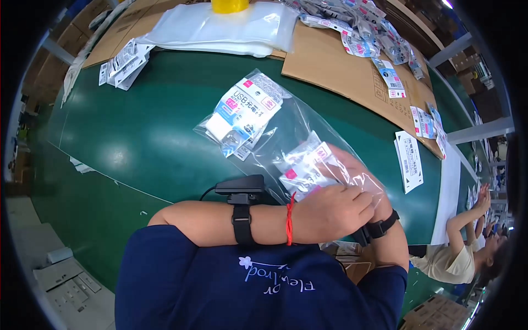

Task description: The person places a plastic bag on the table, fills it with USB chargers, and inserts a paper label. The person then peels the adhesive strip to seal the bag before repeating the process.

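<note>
A large clear plastic bag (pixel 300 118) lies across the green table in front of me. At its far left end sits a stack of white, blue and pink carded packets (pixel 245 113). My right hand (pixel 357 173) is inside the bag's near right end, closed around another bunch of carded packets (pixel 312 169); its fingertips are partly hidden behind plastic and cards. My left hand (pixel 342 212) crosses over in front, its fingers curled on the bag's edge beside the right wrist.
Flat clear bags (pixel 220 30) lie on cardboard at the back, under a yellow roll (pixel 230 5). More packets (pixel 360 41) are heaped on a cardboard sheet (pixel 330 60) at the back right. Printed labels (pixel 408 162) lie at right, others (pixel 126 65) far left. Another person (pixel 462 247) works at right.
</note>
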`<action>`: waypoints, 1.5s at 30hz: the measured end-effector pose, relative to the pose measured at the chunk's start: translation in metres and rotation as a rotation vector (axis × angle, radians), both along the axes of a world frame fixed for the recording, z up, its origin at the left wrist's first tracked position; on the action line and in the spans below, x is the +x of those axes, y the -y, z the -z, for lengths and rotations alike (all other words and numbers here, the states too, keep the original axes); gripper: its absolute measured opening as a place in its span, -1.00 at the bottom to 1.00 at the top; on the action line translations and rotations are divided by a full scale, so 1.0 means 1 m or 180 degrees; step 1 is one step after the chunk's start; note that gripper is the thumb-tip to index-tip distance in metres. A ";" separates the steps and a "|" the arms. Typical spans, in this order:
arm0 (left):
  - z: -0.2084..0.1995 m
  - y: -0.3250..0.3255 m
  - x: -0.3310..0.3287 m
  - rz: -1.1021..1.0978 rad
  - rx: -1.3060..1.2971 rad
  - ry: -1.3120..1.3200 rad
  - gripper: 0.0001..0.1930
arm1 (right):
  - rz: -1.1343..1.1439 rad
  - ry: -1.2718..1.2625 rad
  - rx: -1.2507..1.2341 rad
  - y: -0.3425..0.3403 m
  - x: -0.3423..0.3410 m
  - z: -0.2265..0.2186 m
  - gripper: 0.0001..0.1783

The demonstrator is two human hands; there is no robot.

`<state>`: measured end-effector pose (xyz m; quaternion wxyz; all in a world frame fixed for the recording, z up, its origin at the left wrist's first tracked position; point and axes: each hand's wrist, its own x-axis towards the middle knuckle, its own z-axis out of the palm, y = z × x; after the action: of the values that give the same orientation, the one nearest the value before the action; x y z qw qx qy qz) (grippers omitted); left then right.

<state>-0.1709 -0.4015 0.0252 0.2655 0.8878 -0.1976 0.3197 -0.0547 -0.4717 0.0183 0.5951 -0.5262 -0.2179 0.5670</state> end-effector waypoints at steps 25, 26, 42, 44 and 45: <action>0.009 -0.010 -0.011 0.0775 -0.0351 0.0422 -0.80 | 0.1499 0.0029 -0.0120 -0.046 -0.031 0.007 -0.76; 0.008 -0.010 -0.012 0.0871 -0.0341 0.0431 -0.80 | 0.1747 -0.0136 0.0001 -0.049 -0.033 0.004 -0.76; -0.015 -0.101 0.021 -0.0784 0.0152 -0.0182 -0.52 | 0.1143 0.2014 0.0550 -0.042 -0.011 0.017 -0.58; 0.010 -0.119 0.018 -0.1257 0.0679 -0.0740 -0.47 | 0.0430 0.1781 0.0154 -0.029 0.000 0.005 -0.58; 0.013 -0.124 0.015 -0.1442 0.1067 -0.0963 -0.45 | -0.0340 0.1490 -0.0243 -0.018 0.009 -0.004 -0.57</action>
<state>-0.1556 -0.2775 0.0118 0.0639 0.9781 -0.0031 0.1981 -0.0459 -0.4537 0.0227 0.4773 -0.6531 -0.3558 0.4681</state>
